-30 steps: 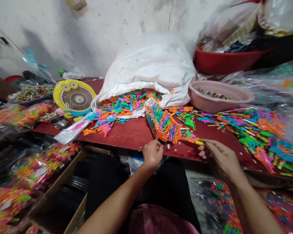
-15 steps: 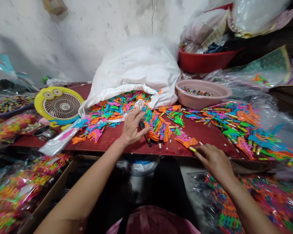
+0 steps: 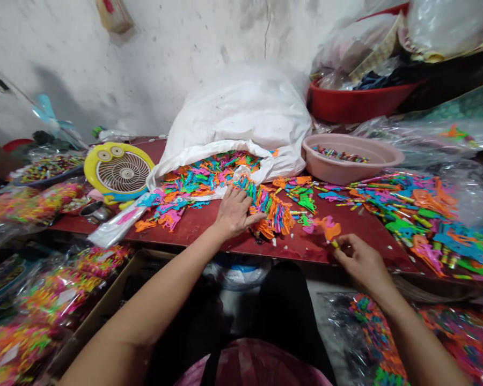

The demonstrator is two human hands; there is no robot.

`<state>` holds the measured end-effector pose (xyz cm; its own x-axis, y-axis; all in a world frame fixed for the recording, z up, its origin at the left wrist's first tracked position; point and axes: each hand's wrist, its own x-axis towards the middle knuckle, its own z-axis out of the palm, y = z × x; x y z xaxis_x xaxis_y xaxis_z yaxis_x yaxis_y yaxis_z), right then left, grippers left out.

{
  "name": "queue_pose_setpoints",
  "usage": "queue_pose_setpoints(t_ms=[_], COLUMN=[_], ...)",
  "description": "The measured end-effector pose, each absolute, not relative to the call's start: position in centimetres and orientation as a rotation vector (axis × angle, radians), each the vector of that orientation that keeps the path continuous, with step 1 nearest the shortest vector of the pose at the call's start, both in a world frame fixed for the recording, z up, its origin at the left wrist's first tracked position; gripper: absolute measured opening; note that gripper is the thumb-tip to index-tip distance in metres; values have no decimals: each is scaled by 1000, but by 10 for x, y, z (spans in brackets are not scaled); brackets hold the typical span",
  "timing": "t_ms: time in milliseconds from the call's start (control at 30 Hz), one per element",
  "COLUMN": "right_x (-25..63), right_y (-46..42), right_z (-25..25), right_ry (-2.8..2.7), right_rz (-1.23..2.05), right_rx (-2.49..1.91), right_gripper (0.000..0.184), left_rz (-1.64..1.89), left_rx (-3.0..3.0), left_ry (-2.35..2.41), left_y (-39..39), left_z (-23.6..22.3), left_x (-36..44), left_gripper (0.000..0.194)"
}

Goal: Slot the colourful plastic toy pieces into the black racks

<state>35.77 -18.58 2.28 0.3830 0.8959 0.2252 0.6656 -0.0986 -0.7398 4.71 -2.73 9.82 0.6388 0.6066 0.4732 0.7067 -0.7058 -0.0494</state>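
Observation:
My left hand lies against the left side of a packed row of colourful flat plastic pieces, fingers stretched forward and thumb spread over the row's near part. In my right hand, thumb and fingers pinch the yellow end of a small orange and pink plastic toy, just above the table's front edge. The toy is slightly blurred. Behind the row, a large white sack lies with its mouth towards me, and more such pieces spill from it.
On the red table stand a yellow fan, a metal cup and a pink basin of small sticks. Finished-looking toys are heaped at right. Bagged pieces lie low at left. A red basin stands behind.
My right hand has lifted the orange and pink toy off the table. The left hand's fingers have lowered against the row. The whole view has shifted slightly.

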Motion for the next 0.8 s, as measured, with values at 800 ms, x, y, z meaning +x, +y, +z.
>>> queue_pose_setpoints(t_ms=[800], right_x=[242], right_y=[-166], right_z=[18], right_ry=[-937], right_rz=[804], right_rx=[-1565], right_gripper=[51], left_rz=[-494], left_rx=[-2660], left_ry=[-1194], left_y=[-69], left_z=[111], left_x=[58], left_gripper=[56])
